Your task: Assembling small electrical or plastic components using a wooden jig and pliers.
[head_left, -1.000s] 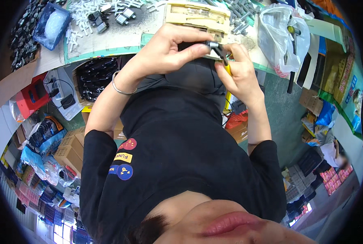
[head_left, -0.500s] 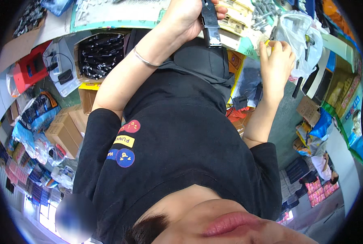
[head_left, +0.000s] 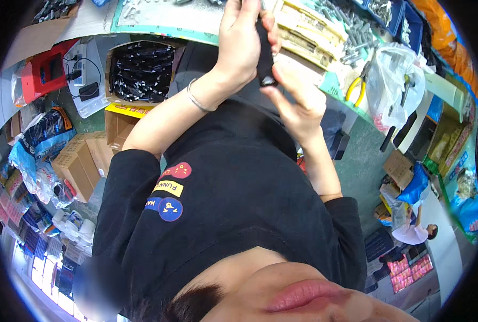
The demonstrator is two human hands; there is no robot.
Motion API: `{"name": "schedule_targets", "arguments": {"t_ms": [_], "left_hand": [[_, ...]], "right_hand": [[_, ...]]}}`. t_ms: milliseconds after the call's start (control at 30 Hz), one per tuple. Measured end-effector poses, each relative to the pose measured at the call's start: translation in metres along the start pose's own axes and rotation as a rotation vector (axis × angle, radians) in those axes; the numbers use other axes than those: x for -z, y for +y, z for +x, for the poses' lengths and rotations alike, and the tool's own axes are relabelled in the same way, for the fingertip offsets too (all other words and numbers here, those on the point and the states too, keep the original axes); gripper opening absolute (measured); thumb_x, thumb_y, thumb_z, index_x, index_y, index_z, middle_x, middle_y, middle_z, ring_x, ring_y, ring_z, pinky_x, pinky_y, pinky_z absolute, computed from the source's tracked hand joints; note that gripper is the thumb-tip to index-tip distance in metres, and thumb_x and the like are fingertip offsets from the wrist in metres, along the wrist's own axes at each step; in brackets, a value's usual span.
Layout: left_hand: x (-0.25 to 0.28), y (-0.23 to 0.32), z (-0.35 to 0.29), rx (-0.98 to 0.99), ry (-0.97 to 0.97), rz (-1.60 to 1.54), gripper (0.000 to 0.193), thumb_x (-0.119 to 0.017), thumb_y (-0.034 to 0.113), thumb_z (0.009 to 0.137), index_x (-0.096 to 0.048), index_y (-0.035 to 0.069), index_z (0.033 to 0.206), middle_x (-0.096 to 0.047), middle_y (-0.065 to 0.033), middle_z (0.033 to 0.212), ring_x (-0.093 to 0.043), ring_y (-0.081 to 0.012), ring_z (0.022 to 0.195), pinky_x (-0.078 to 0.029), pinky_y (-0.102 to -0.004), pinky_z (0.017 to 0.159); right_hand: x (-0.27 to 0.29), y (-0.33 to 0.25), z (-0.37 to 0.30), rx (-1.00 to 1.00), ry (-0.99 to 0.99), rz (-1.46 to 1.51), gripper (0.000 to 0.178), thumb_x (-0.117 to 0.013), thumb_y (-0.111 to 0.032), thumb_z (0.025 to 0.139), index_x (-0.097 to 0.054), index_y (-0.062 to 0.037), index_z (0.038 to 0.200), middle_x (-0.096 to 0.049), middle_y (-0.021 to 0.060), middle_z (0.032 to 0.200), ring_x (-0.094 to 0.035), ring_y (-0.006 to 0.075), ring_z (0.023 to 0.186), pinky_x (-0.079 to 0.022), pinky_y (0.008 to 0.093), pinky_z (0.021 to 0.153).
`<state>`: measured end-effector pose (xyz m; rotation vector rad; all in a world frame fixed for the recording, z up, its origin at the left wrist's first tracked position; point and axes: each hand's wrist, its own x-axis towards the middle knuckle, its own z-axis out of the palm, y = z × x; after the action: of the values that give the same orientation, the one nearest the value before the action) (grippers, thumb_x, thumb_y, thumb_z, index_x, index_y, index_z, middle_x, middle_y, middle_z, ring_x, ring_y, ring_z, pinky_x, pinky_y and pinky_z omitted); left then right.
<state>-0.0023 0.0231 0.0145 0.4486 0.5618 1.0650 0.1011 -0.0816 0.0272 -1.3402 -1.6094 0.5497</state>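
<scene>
Where parts crowd, cluttered workbench point(head_left: 196, 24).

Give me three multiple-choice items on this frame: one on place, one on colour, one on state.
1. Where do the pliers lie?
A. on the bench right of the hands
B. in the cardboard box
C. in the left hand

2. What colour are the pliers' handles?
A. red
B. yellow
C. blue

3. How is the black part held?
A. lying loose on the bench
B. right hand alone
C. gripped in the left hand, right fingers at its lower end

Answers:
1 A: the pliers rest on the bench beside a white plastic bag.
2 B: their handles show yellow.
3 C: the left hand wraps the black part, while the right hand touches its lower end.
</scene>
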Motion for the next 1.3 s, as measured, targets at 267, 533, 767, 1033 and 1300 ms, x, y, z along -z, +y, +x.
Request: {"name": "schedule_targets", "arguments": {"t_ms": [267,533,767,1033,1300], "left_hand": [[-0.007,0.029,-0.022,-0.095,0.131,0.187,0.020,-0.039,0.030,0.097,-0.043,0.012,0.104,-0.035,-0.0017,0.062,-0.035,-0.0115,0.046,-0.035,-0.0262,0.040],[0.207,0.054,-0.072,-0.342,-0.079,1.506,0.022,-0.049,0.010,0.090,-0.045,0.001,0.110,-0.054,-0.0157,0.079,-0.058,-0.0284,0.067,-0.046,-0.0333,0.061],[0.303,0.065,-0.180,0.061,-0.062,2.004,0.017,-0.057,0.012,0.083,-0.056,0.002,0.096,-0.056,-0.0179,0.079,-0.057,-0.0355,0.080,-0.046,-0.0425,0.070],[0.353,0.052,-0.212,-0.006,0.105,2.274,0.023,-0.048,0.010,0.079,-0.060,0.008,0.100,-0.060,-0.0155,0.088,-0.057,-0.0335,0.086,-0.044,-0.0434,0.073],[0.367,0.044,-0.219,-0.120,1.014,1.700,0.016,-0.049,0.010,0.089,-0.057,0.000,0.099,-0.059,-0.0210,0.097,-0.057,-0.0370,0.093,-0.046,-0.0410,0.080]], "right_hand": [[-0.016,0.008,-0.002,0.053,-0.097,0.108,0.028,-0.067,0.003,0.073,-0.062,0.0009,0.101,-0.064,0.0164,0.099,-0.064,0.0279,0.089,-0.053,0.0331,0.076],[0.084,0.050,0.097,0.125,0.051,-0.394,0.023,-0.070,-0.008,0.072,-0.063,-0.0024,0.094,-0.063,0.0136,0.101,-0.060,0.0293,0.092,-0.046,0.0376,0.083],[0.179,0.167,0.230,0.002,-0.093,-1.116,0.026,-0.054,-0.003,0.075,-0.065,-0.0076,0.099,-0.063,0.0114,0.102,-0.057,0.0299,0.098,-0.045,0.0396,0.084],[0.207,0.236,0.297,-0.033,-0.479,-1.289,0.038,-0.045,-0.008,0.082,-0.054,-0.0095,0.119,-0.056,0.0160,0.118,-0.053,0.0321,0.109,-0.043,0.0393,0.091],[0.202,0.229,0.306,0.146,-0.293,-1.071,0.029,-0.058,-0.013,0.078,-0.058,-0.0021,0.105,-0.062,0.0203,0.097,-0.059,0.0362,0.093,-0.046,0.0391,0.078]]}}
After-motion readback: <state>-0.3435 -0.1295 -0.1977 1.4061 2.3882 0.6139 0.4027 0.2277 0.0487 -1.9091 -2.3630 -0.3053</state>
